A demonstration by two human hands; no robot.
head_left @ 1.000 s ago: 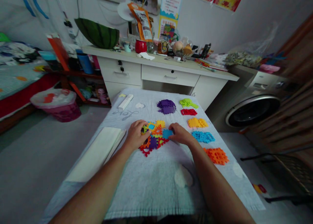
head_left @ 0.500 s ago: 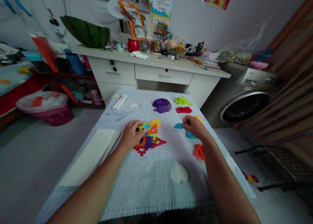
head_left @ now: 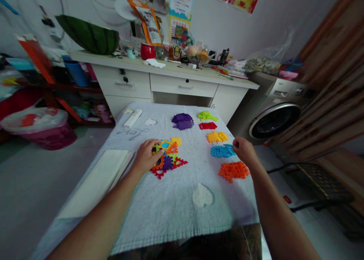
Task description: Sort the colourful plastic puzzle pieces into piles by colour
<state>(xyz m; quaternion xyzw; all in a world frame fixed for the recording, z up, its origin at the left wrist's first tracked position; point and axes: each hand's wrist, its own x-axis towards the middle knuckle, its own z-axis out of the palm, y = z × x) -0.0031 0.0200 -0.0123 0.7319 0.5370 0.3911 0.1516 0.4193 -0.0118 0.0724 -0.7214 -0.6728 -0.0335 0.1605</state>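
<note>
My left hand (head_left: 147,156) grips the left side of a multicoloured cluster of joined interlocking plastic tiles (head_left: 168,162), its fingers covering part of it. Over the right side of the table, my right hand (head_left: 245,149) pinches a blue interlocking tile (head_left: 229,146) at the edge of the blue tile pile (head_left: 220,151); whether the two touch I cannot tell. Just beyond lies a yellow tile pile (head_left: 217,137), and nearer to me an orange tile pile (head_left: 233,171). Farther back are red tiles (head_left: 207,126), green tiles (head_left: 207,116) and a purple tile pile (head_left: 182,121).
A pale cloth (head_left: 170,210) covers the table. On its left lie a folded white sheet (head_left: 96,180) and a long white box (head_left: 133,118). Behind stands a cluttered white desk (head_left: 167,72), with a washing machine (head_left: 280,118) to its right and a pink bin (head_left: 42,133) at left.
My right hand has moved right with the blue tile, from left of the blue pile to its right edge, uncovering the yellow and orange piles. My left hand stays on the cluster. The view has shifted slightly.
</note>
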